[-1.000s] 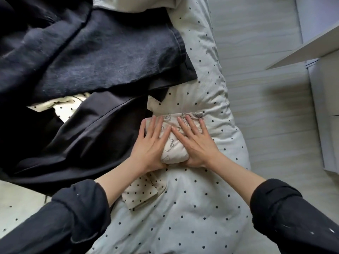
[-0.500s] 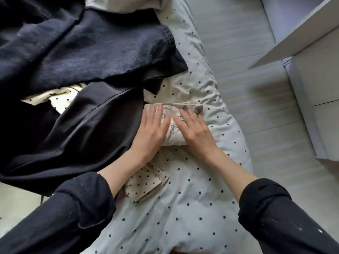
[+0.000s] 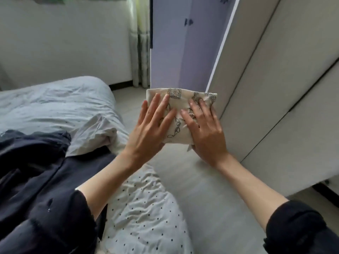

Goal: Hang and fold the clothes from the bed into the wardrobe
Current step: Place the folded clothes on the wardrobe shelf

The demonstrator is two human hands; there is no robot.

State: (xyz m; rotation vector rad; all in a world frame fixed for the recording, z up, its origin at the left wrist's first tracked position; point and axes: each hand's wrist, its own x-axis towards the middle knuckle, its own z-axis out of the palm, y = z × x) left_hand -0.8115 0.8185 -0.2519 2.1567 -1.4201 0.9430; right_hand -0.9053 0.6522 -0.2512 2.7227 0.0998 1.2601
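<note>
We are carrying the folded cloth [image 3: 178, 114] off the bed [image 3: 143, 213]. Left hand [image 3: 150, 131] and right hand [image 3: 205, 132] grip it, fingers spread on top, thumbs hidden. Next: shelve it in the wardrobe [image 3: 271, 92] at 2 o'clock.

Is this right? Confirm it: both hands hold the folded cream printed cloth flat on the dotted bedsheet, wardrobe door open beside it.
Not quite. The head view shows the left hand and right hand holding the folded cream cloth lifted off the dotted bedsheet, over the floor, beside the open wardrobe door.
</note>
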